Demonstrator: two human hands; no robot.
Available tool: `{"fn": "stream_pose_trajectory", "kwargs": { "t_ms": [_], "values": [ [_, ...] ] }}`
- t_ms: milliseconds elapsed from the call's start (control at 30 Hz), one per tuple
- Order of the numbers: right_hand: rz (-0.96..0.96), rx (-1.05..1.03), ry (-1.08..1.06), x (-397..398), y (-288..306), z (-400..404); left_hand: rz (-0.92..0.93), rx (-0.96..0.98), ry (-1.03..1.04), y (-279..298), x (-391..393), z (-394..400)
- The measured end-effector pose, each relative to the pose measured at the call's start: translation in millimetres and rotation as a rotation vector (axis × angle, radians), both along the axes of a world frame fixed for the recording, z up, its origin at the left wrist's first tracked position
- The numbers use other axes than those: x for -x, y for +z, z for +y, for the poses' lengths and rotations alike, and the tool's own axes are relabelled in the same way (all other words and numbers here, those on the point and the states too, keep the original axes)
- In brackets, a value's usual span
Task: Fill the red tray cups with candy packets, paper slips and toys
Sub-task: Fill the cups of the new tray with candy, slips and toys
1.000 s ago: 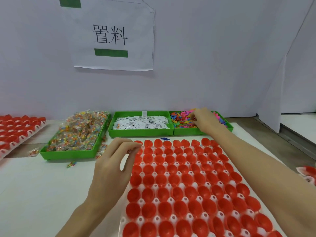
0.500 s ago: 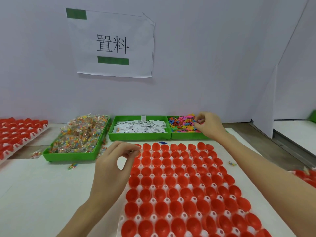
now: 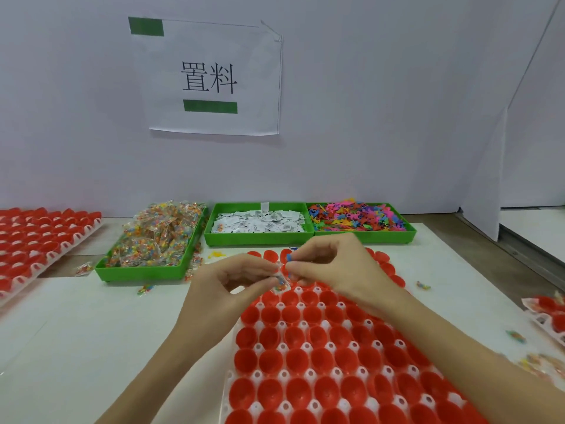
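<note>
A white tray of red cups [image 3: 330, 356] lies in front of me on the white table. My left hand [image 3: 232, 286] pinches a clear candy packet [image 3: 281, 283] over the tray's far left cups. My right hand [image 3: 336, 267] pinches a small blue toy [image 3: 289, 257] right next to the packet, the two hands almost touching. Behind the tray stand three green bins: candy packets [image 3: 153, 240] on the left, white paper slips [image 3: 260, 223] in the middle, coloured toys [image 3: 357, 217] on the right.
Another red-cup tray [image 3: 39, 243] lies at the far left, and a corner of one more [image 3: 547, 313] at the right edge. Loose candy packets [image 3: 423, 285] are scattered on the table. A wall with a paper sign [image 3: 214, 78] closes the back.
My right hand has come back from the toy bin with a blue toy and met the left hand above the tray. The left hand stayed near the tray's far left corner.
</note>
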State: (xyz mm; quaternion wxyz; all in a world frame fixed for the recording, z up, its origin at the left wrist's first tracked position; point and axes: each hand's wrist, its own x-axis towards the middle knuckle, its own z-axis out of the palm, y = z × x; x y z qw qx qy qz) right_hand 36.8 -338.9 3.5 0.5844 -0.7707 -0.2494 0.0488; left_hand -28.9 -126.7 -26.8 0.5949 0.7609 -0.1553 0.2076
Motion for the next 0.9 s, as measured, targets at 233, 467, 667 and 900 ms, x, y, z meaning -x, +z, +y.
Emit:
{"fn": "stream_pose_trajectory", "kwargs": {
  "t_ms": [233,467,667,900],
  "values": [
    [-0.037,0.056,0.039,12.3,8.4,16.2,-0.105,-0.050,0.085,-2.0,-4.0,7.2],
    [-0.140,0.165,0.082,5.2,15.1,27.4,-0.189,-0.038,0.211,-5.6,-8.4,10.6],
    [-0.209,0.250,0.022,-20.0,20.0,52.0,-0.247,-0.024,0.361,-15.4,-17.8,22.4],
    [-0.260,0.382,-0.066,-46.5,-0.3,72.6,-0.184,-0.270,0.374,-31.6,-28.1,35.9]
  ]
}}
